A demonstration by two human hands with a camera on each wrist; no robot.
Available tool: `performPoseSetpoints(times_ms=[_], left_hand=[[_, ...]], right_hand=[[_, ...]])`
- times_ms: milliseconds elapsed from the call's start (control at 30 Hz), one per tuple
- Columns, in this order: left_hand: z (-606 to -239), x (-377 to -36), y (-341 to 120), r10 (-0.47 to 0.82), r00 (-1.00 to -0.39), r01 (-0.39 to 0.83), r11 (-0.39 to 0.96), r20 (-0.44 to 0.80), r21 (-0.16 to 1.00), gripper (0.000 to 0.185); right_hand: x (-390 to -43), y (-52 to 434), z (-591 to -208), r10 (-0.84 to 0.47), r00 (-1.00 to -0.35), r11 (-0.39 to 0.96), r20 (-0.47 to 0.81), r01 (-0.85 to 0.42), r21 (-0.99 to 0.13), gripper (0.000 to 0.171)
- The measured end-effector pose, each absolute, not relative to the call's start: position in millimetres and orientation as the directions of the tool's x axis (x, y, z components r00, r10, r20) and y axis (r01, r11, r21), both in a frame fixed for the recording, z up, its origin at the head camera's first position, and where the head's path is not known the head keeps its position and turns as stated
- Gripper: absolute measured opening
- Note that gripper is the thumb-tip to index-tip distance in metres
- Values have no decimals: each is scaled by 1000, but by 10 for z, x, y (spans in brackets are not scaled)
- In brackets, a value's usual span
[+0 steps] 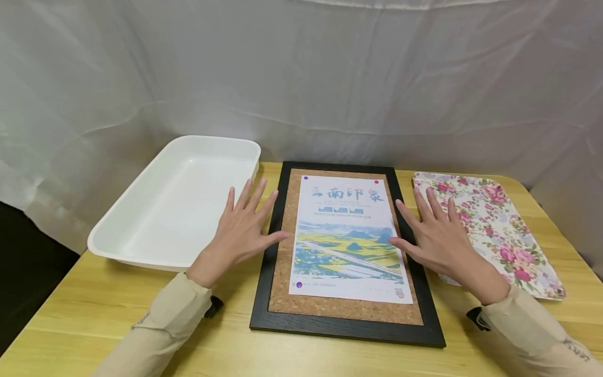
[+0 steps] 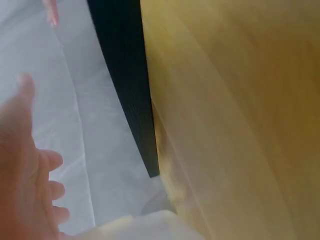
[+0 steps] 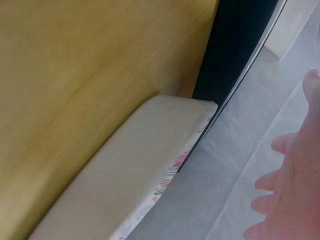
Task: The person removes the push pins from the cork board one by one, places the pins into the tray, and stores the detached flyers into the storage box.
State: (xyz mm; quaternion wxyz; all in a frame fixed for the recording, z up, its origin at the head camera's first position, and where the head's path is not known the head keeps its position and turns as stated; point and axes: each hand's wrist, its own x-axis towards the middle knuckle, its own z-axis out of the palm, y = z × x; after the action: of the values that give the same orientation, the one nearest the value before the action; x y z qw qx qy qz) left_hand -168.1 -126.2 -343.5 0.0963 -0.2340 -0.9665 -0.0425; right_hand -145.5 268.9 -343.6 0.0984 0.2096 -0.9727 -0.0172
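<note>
Now, hands: both spread flat, fingers straight, gripping nothing.
Left hand: hovers or rests at the left edge of the cork board — its thumb tip lies over the black frame, its fingers reach toward the white tray; actual contact cannot be told.
Right hand: released too, at the board's right edge, thumb pointing onto the poster, outer fingers over the near edge of the floral tray.
Cork board: lies flat in the middle of the wooden table, between the two trays, the printed poster lying on its cork face.
Wrist views: blurred — only fingers, dark frame and table wood show.
Backdrop: white cloth hangs behind the table.
</note>
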Motion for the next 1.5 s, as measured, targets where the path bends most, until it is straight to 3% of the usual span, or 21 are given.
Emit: performPoseSetpoints(times_ms=[200,333,433,667,1067,1300,1500], left_hand=[[-3419,-1603,-1161,413,-884,465,825,217,321,76],[-3403,-1562,-1099,377,-912,400,734,161,549,70],[-3413,-1578,-1069,355,-928,337,682,109,649,66],[-3502,-1687,-1048,303,-953,212,638,12,740,59],[-3604,-1750,-1077,228,-963,11,568,-144,823,60],[-3690,-1800,-1155,176,-963,-101,470,-205,877,57],[-3709,-1812,-1155,163,-964,-116,459,-212,881,55]], right_hand=[[-1437,2682,-3451,-426,-888,903,172,-429,20,79],[-1423,2663,-3435,-426,-890,898,161,-438,-50,74],[-1404,2634,-3409,-411,-894,898,175,-431,-90,70],[-1332,2583,-3384,-361,-912,888,196,-400,-225,58],[-1183,2524,-3373,-394,-910,757,131,-402,-515,36],[-1091,2595,-3438,-400,-916,680,28,-317,-661,23],[-1034,2680,-3489,-413,-905,570,-100,-171,-803,26]])
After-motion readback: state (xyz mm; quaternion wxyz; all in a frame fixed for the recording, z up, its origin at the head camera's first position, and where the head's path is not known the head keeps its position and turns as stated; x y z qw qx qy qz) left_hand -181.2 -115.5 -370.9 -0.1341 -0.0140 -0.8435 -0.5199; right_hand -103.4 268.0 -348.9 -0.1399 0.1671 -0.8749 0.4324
